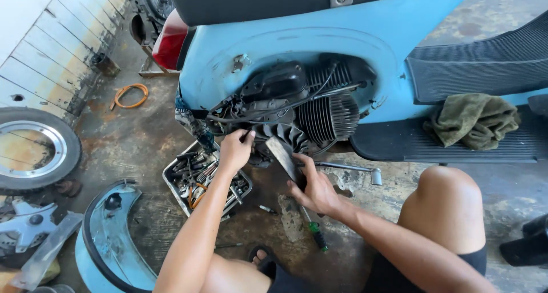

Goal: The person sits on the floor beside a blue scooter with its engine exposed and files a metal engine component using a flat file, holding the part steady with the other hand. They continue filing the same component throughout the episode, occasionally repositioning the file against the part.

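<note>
Scooter engine (pixel 311 107), black and finned, sits exposed in the open side of the light blue scooter body (pixel 354 41), just above the concrete floor (pixel 142 139) and beyond both hands.

Nearest the camera are the person's bare knee (pixel 442 199) on the right and one sandalled foot (pixel 265 259) low in the middle. A green-handled screwdriver (pixel 314 230) lies on the floor between them, beside the right wrist. The right hand (pixel 317 187) curls its fingers around the lower end of a flat grey metal strip (pixel 282 156) that leans up against the underside of the engine; the grip looks closed on it. The left hand (pixel 235 149) reaches to the engine's left side, fingertips pinched together at a dark cable or small part there; what exactly it grips I cannot tell.

Under the left forearm stands one metal tray (pixel 174 184) crowded with sockets and tools. A chrome kick lever (pixel 348 167) juts right, just behind the right hand. To the left lie one detached blue side panel (pixel 108 236) and one wheel with tyre (pixel 34 147). An orange cord loop (pixel 130 95) lies farther off. One olive rag (pixel 476 119) rests on the black ribbed footboard (pixel 485 64), and one red tail light (pixel 170 41) shows at the rear.
</note>
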